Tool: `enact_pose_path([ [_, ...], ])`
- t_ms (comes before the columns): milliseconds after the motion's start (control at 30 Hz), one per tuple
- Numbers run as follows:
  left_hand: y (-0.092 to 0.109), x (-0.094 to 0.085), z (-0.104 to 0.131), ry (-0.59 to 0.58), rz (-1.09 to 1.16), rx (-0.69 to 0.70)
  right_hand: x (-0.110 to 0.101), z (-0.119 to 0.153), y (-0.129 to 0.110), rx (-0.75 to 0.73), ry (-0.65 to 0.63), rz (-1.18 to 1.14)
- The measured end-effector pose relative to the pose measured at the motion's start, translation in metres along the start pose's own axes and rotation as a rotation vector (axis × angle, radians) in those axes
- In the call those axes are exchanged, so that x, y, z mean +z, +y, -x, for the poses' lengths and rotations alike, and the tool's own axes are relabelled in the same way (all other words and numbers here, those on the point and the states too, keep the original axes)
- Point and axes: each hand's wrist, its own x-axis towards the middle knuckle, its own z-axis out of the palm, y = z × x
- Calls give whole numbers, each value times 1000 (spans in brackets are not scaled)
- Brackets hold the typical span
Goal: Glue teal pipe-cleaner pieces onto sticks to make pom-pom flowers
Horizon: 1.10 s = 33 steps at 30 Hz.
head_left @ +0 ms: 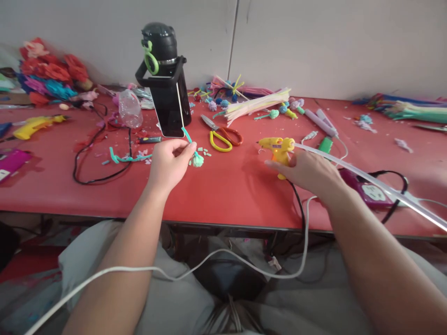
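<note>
On the red table [216, 197], we take the scissors [218, 131] as our landmark. Well to their left we see a magenta box [14, 164], a yellow tool [37, 127] and, farther back, a heap of red, blue and pink crumpled pieces [52, 74]. A black cable [78, 173] loops nearer the scissors, with a clear plastic container [130, 110] beyond it. Next comes a black flask [161, 44] with a phone [168, 111] upright before it, both left of and behind the scissors.

Just left of the scissors' handles, our left hand [170, 162] has thumb and forefinger pinched together on a turquoise stem [186, 134]; the other fingers curl in. A mint fluffy piece [198, 160] sits beside the thumb tip, left of and nearer us than the scissors; we cannot tell whether it touches the table.

Behind and right of the scissors lies a bundle of pale fuzzy sticks [256, 104]. Right of the scissors, our right hand [310, 171] has its fingers closed around the grip of a yellow glue gun [277, 145], whose nozzle points towards the scissors. A clear glue stick [377, 179] runs from its rear, away from the scissors. Farther right are a lilac tool [318, 123] and a purple box [370, 190].
</note>
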Motion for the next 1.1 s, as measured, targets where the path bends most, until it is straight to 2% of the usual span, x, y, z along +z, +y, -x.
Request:
enact_pose_path([
  [67, 0, 1, 1, -4, -9, 8, -11, 8, 7, 50, -164, 83],
  [133, 0, 2, 2, -14, -14, 17, -16, 16, 12, 5, -310, 62],
  [233, -1, 6, 4, -37, -15, 34, -8, 26, 5, -330, -417, -189],
  [300, 0, 8, 5, -46, -24, 42, 4, 28, -15, -519, -372, -416],
  [367, 1, 9, 6, -62, -42, 46, 17, 21, -42, -581, -225, -567],
  [467, 3, 9, 7, -100, -68, 43, 31, -3, -87, -642, -29, -571],
  [600, 1, 9, 8, -136, -108, 29, 42, -37, -131, -584, -27, -384],
  [733, -2, 8, 8, -135, -130, 44, 49, -47, -152, -525, -71, -230],
  [800, -2, 7, 8, -134, -135, 41, 51, -47, -154, -513, -69, -221],
  [900, 0, 7, 9, -147, -131, 20, 49, -42, -147, -541, -45, -343],
  [1100, 2, 12, 9, -179, -66, -22, 39, -24, -100, -540, -56, -626],
])
